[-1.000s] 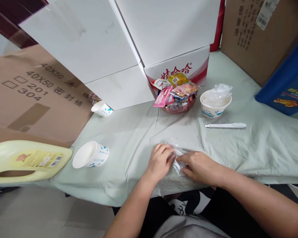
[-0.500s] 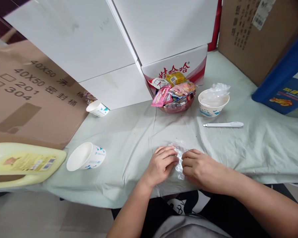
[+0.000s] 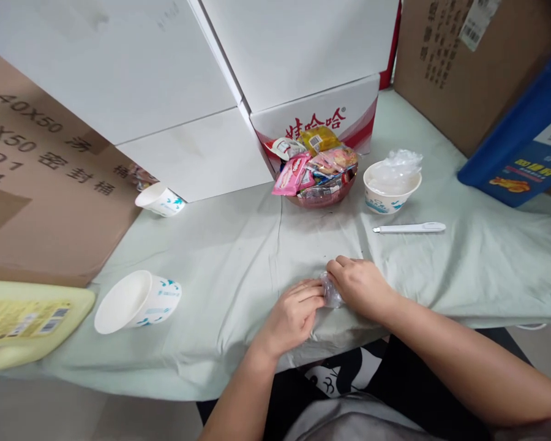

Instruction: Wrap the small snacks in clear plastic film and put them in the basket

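Crumpled clear plastic film point(image 3: 333, 296), maybe a thin bag, lies on the cloth-covered table between my hands. My left hand point(image 3: 298, 309) presses its closed fingers against the film's left side. On the other side, my right hand point(image 3: 360, 286) has its fingers curled over the film's upper right part. The fingertips of both hands are partly hidden. Beyond them, a white utility knife point(image 3: 411, 228) lies flat with its tip to the left. Behind the knife stands a paper bowl point(image 3: 388, 202) with crumpled clear plastic point(image 3: 397, 168) in it.
A pink bowl point(image 3: 324, 199) of packaged snacks stands before white cartons point(image 3: 280, 55). Two paper cups, a near one point(image 3: 158, 300) and a far one point(image 3: 165, 202), are at left. A yellow jug point(image 3: 37, 318), brown cartons point(image 3: 50, 202) and a blue container point(image 3: 518, 147) flank the table.
My right hand has shifted up and slightly left over the film. The film is bunched smaller, with less showing between my hands. The camera view has turned slightly right.
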`<state>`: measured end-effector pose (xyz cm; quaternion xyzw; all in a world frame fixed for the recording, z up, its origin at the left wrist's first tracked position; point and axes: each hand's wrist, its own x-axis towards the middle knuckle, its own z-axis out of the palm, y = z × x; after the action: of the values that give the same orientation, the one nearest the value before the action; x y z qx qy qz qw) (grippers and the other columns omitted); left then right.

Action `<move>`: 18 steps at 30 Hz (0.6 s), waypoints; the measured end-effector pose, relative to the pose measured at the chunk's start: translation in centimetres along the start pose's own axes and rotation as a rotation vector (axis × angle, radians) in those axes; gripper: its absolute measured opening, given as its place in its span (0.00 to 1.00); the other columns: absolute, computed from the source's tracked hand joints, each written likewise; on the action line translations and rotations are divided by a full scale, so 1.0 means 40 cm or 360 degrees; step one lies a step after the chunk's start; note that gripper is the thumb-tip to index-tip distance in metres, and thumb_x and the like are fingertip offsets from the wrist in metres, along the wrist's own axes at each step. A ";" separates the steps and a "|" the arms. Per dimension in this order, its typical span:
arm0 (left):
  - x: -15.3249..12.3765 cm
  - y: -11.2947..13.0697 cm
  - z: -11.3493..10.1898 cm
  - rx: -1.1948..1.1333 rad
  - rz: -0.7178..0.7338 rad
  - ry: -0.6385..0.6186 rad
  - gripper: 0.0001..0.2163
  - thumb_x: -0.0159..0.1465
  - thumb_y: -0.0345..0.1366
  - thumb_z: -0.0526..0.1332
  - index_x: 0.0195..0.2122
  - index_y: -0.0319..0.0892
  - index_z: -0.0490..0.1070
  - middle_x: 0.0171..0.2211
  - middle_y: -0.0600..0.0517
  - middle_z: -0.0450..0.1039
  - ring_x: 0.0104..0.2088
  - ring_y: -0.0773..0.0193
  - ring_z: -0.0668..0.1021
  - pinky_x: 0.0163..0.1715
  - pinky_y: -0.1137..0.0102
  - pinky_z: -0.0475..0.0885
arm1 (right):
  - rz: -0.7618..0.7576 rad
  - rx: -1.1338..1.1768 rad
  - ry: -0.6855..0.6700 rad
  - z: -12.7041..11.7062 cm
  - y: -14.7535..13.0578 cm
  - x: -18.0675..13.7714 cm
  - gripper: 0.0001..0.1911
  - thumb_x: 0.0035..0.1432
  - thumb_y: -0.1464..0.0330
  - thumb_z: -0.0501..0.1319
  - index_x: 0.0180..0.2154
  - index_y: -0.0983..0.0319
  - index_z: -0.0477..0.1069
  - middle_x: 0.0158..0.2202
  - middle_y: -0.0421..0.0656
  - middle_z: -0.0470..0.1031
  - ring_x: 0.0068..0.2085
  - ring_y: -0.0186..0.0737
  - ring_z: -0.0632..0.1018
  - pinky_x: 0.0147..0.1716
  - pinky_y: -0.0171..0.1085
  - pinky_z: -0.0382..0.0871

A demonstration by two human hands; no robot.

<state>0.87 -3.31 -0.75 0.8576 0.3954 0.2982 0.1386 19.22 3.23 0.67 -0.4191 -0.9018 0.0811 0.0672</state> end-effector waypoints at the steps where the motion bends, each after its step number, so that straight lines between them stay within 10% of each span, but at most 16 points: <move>1: -0.003 0.000 0.001 -0.0009 -0.0008 0.0006 0.16 0.60 0.19 0.51 0.39 0.41 0.73 0.44 0.48 0.78 0.52 0.59 0.76 0.52 0.60 0.74 | 0.0016 -0.0001 -0.0003 0.001 -0.003 -0.001 0.10 0.67 0.70 0.51 0.37 0.64 0.70 0.33 0.46 0.74 0.30 0.39 0.75 0.26 0.37 0.54; 7: -0.017 0.008 -0.004 0.0080 0.0055 0.0317 0.15 0.63 0.21 0.52 0.46 0.42 0.71 0.46 0.46 0.75 0.53 0.57 0.75 0.50 0.59 0.74 | 0.0044 0.0021 0.0005 0.007 -0.006 -0.003 0.11 0.68 0.69 0.50 0.38 0.64 0.69 0.34 0.46 0.74 0.32 0.39 0.75 0.26 0.37 0.54; 15: 0.012 0.009 -0.005 0.0127 -0.0048 -0.0091 0.10 0.66 0.28 0.54 0.43 0.44 0.74 0.47 0.48 0.77 0.55 0.55 0.74 0.51 0.58 0.71 | 0.0212 0.0140 0.0343 -0.036 0.074 -0.010 0.08 0.63 0.73 0.55 0.39 0.65 0.73 0.41 0.52 0.73 0.43 0.49 0.73 0.43 0.43 0.66; 18: 0.009 0.006 -0.002 0.0105 -0.0026 -0.0097 0.10 0.66 0.28 0.56 0.44 0.44 0.74 0.49 0.48 0.76 0.56 0.55 0.73 0.51 0.58 0.70 | -0.0188 0.0439 0.0441 -0.045 0.072 -0.028 0.07 0.62 0.71 0.58 0.41 0.64 0.73 0.45 0.50 0.74 0.47 0.47 0.72 0.49 0.45 0.66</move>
<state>1.14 -3.19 -0.43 0.8672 0.4076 0.2576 0.1246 22.42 4.36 1.79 -0.3594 -0.8873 0.1413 0.2520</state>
